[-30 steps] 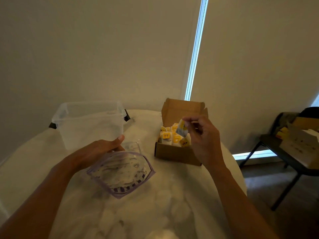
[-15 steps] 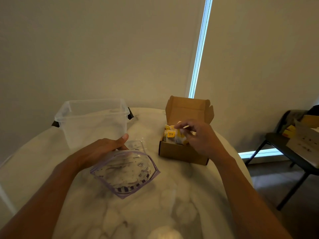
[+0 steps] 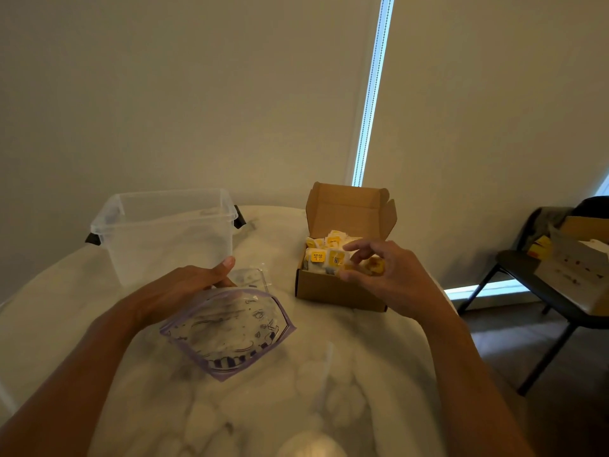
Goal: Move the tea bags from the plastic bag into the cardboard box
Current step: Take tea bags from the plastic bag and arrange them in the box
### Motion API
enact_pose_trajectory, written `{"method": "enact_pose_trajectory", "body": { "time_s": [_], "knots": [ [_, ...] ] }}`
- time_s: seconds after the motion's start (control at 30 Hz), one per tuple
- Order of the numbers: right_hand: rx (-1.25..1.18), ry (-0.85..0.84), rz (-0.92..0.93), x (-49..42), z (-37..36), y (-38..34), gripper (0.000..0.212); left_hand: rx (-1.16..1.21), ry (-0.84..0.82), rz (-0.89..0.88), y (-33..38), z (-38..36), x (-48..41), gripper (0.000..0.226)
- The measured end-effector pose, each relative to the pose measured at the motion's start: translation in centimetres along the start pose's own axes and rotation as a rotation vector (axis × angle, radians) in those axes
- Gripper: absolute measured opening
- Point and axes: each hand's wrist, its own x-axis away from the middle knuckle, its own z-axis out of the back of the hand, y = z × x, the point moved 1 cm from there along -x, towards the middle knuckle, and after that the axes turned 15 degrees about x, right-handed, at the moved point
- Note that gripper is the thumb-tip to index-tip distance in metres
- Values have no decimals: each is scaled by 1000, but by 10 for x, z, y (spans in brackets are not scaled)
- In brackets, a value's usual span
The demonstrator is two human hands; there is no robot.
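- Since a second ago, the tea bag carried above the cardboard box [image 3: 341,293] has been set down among the others, and the right hand [image 3: 389,275] has been drawn back to the box's near right corner.
- The tea bags [image 3: 324,257], white sachets with yellow tags, are seen piled in the open box and filling it close to the rim; the lid stands upright behind them.
- The right hand is held with loosely curled fingers [image 3: 357,247] just over the pile; something yellow shows under the palm, and whether it is pinched or merely lies beneath cannot be told.
- The plastic bag [image 3: 227,328], clear with a purple zip edge, is gripped at its mouth by the left hand [image 3: 188,286] and held open; no tea bag can be made out inside, so the transfer is judged nearly or wholly finished.
- The sachets are judged light, soft and easily crushed or torn, so a gentle pinch on the paper body or tag would suit. The bag is limp and slippery and is best held by its stiffer zip edge.
- A clear plastic tub [image 3: 164,232] stands just behind the left hand on the pale marbled table [image 3: 296,390]; a chair [image 3: 540,291] with boxes stands well apart at right.
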Motion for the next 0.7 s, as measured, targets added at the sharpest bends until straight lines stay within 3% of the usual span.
{"method": "enact_pose_trajectory", "body": {
  "time_s": [0.07,0.2,0.3,0.4,0.57,0.63,0.7],
  "knots": [
    [21,30,-1,-1,0,3,28,10,-4,-4,2,-1,2,70],
    [50,253,-118,-5,5,16,17,18,-1,10,5,-3,3,74],
    [136,173,-237,-4,-1,24,22,5,-4,-9,5,-2,3,86],
    [257,157,-261,-6,-5,25,30,7,3,-19,8,-3,7,75],
    [160,401,-42,-5,-6,-16,12,-23,-13,-10,14,-1,12,95],
    [0,318,97,2,-12,-47,13,-13,-3,-8,15,0,14,97],
    [-147,128,202,12,-20,-76,17,2,16,-22,16,0,15,86]
  ]
}}
